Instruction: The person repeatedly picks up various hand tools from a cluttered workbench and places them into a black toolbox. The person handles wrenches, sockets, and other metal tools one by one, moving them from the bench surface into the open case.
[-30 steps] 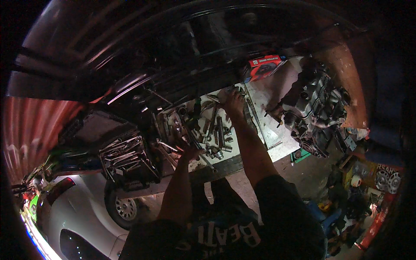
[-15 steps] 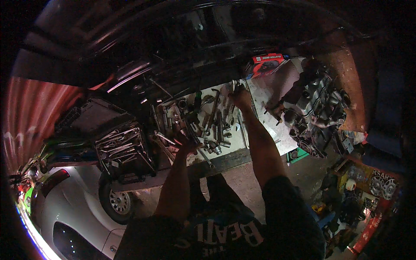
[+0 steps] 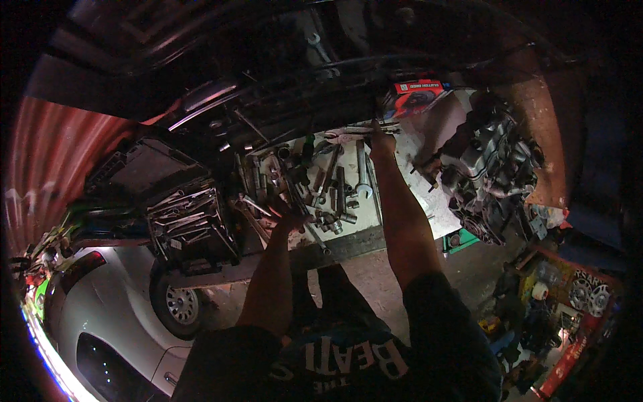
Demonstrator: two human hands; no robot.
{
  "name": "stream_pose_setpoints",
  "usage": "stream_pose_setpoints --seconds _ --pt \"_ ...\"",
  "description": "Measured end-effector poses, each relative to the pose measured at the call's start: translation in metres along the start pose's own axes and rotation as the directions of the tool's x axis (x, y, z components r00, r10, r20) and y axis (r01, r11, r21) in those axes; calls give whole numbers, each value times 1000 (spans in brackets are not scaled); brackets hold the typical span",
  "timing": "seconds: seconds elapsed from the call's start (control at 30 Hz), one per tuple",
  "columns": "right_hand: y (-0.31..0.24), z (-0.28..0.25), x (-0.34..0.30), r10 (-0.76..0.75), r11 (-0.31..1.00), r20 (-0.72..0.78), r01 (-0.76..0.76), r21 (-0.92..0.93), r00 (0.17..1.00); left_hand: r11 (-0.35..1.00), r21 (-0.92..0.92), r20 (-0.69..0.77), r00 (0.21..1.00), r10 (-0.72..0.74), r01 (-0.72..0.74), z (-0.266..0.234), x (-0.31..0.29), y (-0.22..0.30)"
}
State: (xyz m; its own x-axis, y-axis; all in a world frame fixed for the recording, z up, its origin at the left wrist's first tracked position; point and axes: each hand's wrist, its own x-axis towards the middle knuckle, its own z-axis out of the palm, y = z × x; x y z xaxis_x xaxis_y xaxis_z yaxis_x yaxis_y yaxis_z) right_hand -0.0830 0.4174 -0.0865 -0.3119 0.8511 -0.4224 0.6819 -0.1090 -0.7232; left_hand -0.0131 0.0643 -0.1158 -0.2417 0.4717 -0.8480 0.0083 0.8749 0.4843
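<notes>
My left hand [image 3: 291, 221] is low over the near part of the bench, fingers apart, beside a cluster of metal sockets [image 3: 331, 222]. Whether its fingertips touch the tools under them is too dark to see. Farther away, my right hand [image 3: 383, 142] reaches the far side of the bench, close to some thin metal tools [image 3: 358, 129]; its fingers are in shadow and their grip is hidden. A large wrench [image 3: 363, 174] lies lengthwise just left of my right forearm. Long dark sockets [image 3: 340, 184] and more tools are spread between my hands.
An open toolbox [image 3: 187, 224] full of wrenches stands at the left. A red box [image 3: 414, 97] sits at the back right, beside a greasy engine part [image 3: 479, 161]. A dark car body spans the far side. A silver car [image 3: 114, 315] stands at lower left.
My right hand has shifted slightly right, and the large wrench and thin tools beside it show more fully. My left hand stays nearly in place. The view has shifted slightly.
</notes>
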Motion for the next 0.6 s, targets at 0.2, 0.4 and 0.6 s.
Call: stream_pose_setpoints --seconds 0.2,0.4,0.6 --pt "-4 33 28 -333 868 295 414 -275 896 949 -305 -259 966 -7 -75 6 -13 3" --pt "-18 26 -7 -329 927 368 223 301 870 969 -190 -102 979 -177 156 -3 -16 9" --pt "-23 35 -32 -389 -313 889 873 -375 243 979 -196 -95 993 -73 54 18 2 -31"
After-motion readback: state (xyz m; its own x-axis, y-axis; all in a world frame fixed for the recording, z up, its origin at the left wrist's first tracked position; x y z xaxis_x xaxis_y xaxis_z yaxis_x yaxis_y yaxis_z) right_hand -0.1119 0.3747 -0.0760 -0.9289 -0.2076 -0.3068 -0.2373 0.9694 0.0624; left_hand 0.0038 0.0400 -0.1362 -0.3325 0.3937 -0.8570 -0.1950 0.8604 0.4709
